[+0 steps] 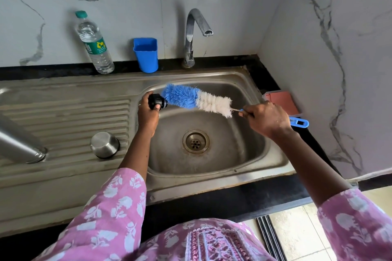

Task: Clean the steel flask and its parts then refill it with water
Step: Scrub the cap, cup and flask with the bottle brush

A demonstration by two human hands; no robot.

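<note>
Two hands work over the sink (250, 154): the left hand (148, 112) grips the black stopper (156, 101). The right hand (265, 119) grips the bottle brush (197, 100), whose long axis runs leftward from those fingers, its blue tip touching the stopper.

Left hand (148, 110) grips black stopper (156, 101) over sink (250, 154); right hand (265, 121) holds bottle brush (197, 99), blue bristles touching stopper.
</note>
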